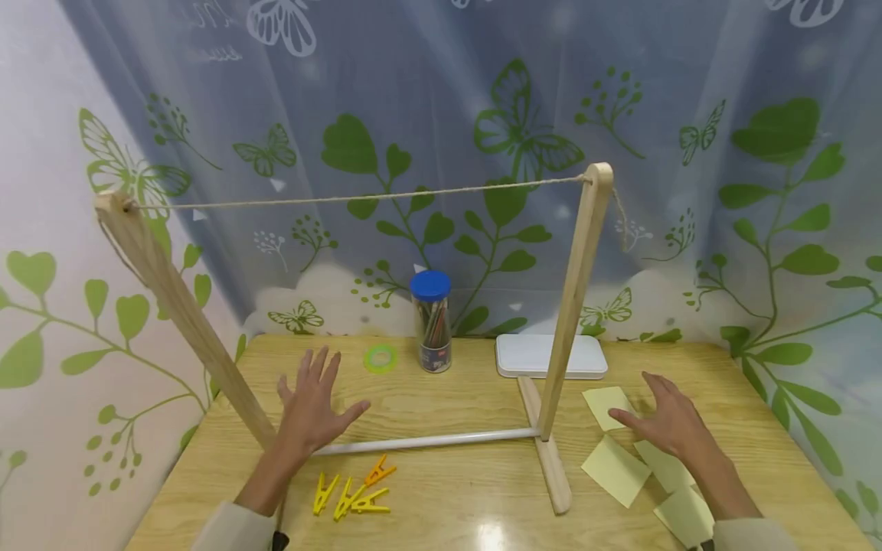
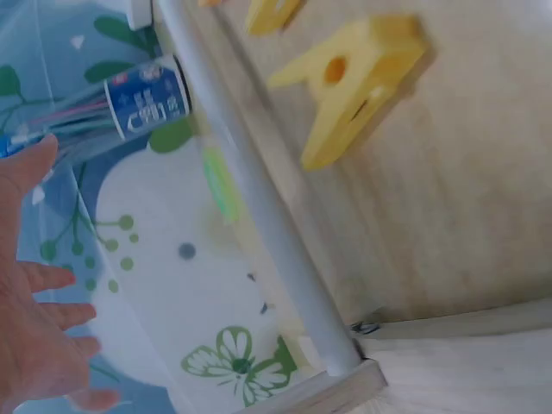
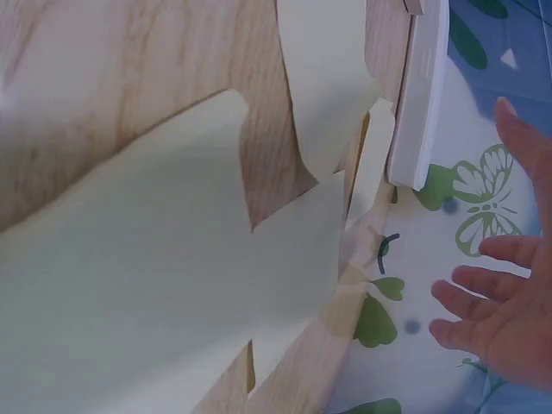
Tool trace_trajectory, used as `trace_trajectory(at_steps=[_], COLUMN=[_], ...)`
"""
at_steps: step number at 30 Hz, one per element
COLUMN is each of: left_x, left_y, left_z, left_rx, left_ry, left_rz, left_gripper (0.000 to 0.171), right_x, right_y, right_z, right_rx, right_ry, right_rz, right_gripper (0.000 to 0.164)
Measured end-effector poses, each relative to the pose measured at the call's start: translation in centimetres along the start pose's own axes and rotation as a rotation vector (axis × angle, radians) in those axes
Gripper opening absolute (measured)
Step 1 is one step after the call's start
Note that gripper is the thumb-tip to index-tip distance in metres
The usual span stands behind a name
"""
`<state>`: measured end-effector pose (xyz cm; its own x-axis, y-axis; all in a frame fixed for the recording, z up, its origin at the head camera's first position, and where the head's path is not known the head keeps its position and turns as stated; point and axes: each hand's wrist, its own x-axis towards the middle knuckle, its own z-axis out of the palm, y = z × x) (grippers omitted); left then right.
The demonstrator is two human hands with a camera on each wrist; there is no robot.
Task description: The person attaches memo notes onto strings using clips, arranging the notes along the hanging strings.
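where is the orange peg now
In the head view, the orange peg lies left of centre on the table, just in front of the white rod, next to the yellow pegs.

On the head view's clock, there's a decent gap under the string [image 1: 358,198], between the left post [image 1: 200,333] at 9 and right post [image 1: 575,306] at 3. The white rod [image 1: 441,441] blocks it low at 6, plus a blue-lidded jar [image 1: 436,333] stands mid-dial behind.

The left sleeve [image 1: 234,528] and right sleeve [image 1: 754,536] are plain pale beige; a small black piece [image 1: 280,541] shows beside the left one, a dark bit [image 1: 707,546] beside the right.
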<state>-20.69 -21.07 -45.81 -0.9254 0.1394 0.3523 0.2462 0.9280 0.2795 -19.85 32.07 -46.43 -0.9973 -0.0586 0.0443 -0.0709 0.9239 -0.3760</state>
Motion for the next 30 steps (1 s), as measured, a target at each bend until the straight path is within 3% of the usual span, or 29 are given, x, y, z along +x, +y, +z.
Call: trace_trajectory(at_steps=[8,12,16,23,26,30], left_x=[-2.5,-3.4,-4.1,-5.2,-5.5,-5.8], left_y=[1.8,2.7,3.2,3.6,3.9,4.3], left_z=[0.4,0.9,1.7,2.9,3.3,3.8], left_rx=[-0.174,-0.286,-0.349,-0.324,-0.308,-0.280], left_ry=[-0.078,-0.184,-0.294,-0.335,-0.339,-0.326], left_rz=[-0.043,-0.108,-0.112,-0.067,-0.055,-0.030], left_gripper=[0.065,0.050,0.035,0.033,0.030,0.044], right_x=[0.3,0.8,1.4,2.1,2.2,2.4], right_y=[0.7,1.3,2.1,2.4,2.1,1.4], right_z=[0.5,0.9,1.5,2.4,2.9,3.0], right_rx=[0.094,0.115,0.116,0.123,0.128,0.104], right_ry=[-0.032,-0.045,-0.046,-0.048,-0.041,-0.034], right_rz=[0.059,0.084,0.117,0.141,0.165,0.172], right_gripper=[0.084,0.071,0.056,0.050,0.059,0.062])
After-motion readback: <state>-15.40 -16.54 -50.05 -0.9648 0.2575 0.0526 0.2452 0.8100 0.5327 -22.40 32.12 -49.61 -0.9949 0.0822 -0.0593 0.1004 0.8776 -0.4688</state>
